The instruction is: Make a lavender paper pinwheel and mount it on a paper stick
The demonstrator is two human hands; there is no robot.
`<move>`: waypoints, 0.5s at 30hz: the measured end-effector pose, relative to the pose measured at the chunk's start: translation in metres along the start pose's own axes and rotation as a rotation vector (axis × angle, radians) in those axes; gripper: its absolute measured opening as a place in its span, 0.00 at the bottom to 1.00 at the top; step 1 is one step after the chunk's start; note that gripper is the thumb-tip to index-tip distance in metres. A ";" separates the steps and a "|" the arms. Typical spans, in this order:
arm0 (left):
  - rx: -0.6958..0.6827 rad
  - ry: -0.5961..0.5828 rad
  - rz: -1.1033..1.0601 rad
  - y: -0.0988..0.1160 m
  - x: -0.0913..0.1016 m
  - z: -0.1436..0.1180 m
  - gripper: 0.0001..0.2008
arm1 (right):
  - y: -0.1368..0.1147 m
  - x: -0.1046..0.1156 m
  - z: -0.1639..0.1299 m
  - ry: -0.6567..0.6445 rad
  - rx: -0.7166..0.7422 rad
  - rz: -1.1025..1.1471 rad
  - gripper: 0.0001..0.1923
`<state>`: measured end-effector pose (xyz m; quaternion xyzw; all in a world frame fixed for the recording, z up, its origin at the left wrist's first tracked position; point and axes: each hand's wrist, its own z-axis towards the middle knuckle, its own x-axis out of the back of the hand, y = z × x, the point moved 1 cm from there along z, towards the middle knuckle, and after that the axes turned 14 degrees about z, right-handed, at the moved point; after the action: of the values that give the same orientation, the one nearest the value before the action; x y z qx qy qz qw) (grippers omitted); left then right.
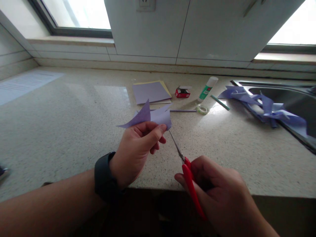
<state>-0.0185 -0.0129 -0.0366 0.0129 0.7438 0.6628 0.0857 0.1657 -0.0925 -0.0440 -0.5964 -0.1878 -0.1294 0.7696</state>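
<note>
Item 1, far left: printed sheet (27,82) lying flat on the table (74,131), well apart from my work.

Item 2: my left hand (134,151), dark watch (105,179) on the wrist. Fingers (154,133) closed, pinching the folded lilac paper (148,117) held up above the table edge. Handling note: the pinch sits just beside the cut line, which I judge right; the paper should be kept taut and turned into the blades rather than twisting the scissors.

Item 3: scissors (184,164), red handles, thin blades pointing up to the paper's lower right corner. Whether the tips are already biting, I cannot tell.

Item 4: my right hand (219,194), fingers wrapped around the scissor handles. Note: short, slow snips; my left fingertips should keep clear of the blades.

Item 5, behind: stack of lilac and yellow sheets (151,92), red stapler box (182,92), glue stick (207,88) lying down, tape roll (202,109), lilac stick (182,111), green strip (220,102).

Item 6, right: lilac pinwheel offcuts (266,108) heaped at the sink (296,98) rim.
</note>
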 end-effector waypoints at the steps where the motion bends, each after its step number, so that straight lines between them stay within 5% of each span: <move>1: 0.000 -0.001 0.000 0.000 0.000 0.000 0.09 | 0.000 0.000 0.000 0.001 0.001 0.004 0.14; 15: 0.000 -0.007 0.027 0.001 0.000 0.001 0.10 | -0.002 -0.002 0.000 0.030 -0.002 0.015 0.16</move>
<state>-0.0182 -0.0120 -0.0361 0.0252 0.7431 0.6640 0.0794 0.1634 -0.0926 -0.0433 -0.5965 -0.1717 -0.1327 0.7727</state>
